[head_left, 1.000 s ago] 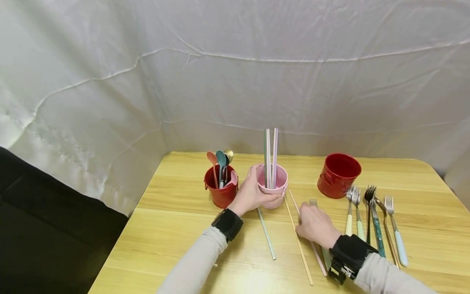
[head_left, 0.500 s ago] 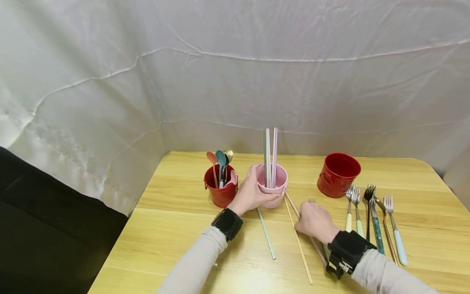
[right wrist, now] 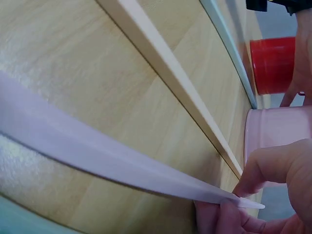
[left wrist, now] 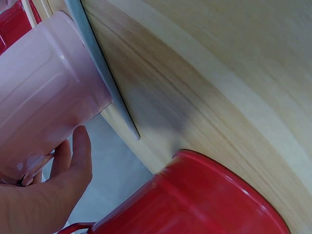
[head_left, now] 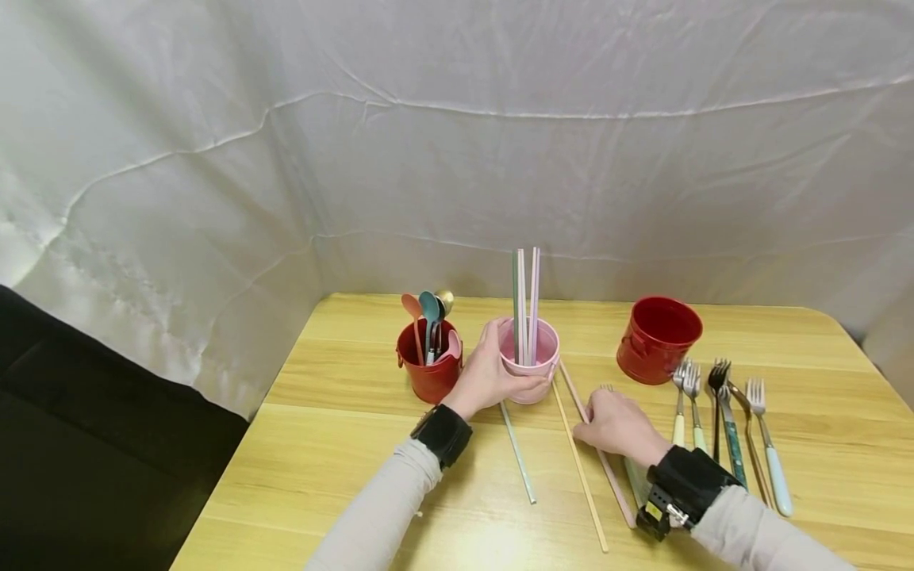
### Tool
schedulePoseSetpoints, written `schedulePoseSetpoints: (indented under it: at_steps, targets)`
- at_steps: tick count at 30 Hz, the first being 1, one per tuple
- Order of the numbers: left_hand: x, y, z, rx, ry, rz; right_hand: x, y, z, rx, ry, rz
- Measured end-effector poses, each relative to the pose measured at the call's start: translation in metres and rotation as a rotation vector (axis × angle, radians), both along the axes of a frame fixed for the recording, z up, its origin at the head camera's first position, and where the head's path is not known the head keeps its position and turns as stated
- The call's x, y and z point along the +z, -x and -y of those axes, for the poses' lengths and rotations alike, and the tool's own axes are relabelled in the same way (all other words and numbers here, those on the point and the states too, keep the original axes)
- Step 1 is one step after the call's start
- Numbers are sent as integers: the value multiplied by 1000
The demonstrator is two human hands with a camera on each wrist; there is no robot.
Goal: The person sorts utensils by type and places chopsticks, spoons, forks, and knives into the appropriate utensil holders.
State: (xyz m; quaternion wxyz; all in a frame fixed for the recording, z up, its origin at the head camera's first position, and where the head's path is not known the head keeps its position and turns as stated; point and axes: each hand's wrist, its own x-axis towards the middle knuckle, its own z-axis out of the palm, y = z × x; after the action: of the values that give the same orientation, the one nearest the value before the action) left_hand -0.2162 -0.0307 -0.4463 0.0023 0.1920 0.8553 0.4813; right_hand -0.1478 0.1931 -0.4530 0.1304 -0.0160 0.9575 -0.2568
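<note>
Head view: the pink chopstick (head_left: 615, 484) has shifted slightly beside the pink bucket (head_left: 548, 341), above or on the desk (head_left: 286, 492); I cannot tell which. The right hand (head_left: 620, 427) pinches it, while the left hand (head_left: 489, 381) stays wrapped against the pink bucket, so the hold looks settled and the container steady.

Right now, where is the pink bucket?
In the head view, the pink bucket stands toward the back of the table, just right of the red bucket of spoons, held by the left hand.
</note>
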Motion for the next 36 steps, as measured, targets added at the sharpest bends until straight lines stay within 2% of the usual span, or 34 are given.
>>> schedulePoseSetpoints:
  at_steps: [17,36]
  targets:
    - [0,-1,0,-3,-9,17,7,4,-5,-32,70,-6]
    - [0,-1,0,-11,-9,-3,30,16,-2,37,168,-223]
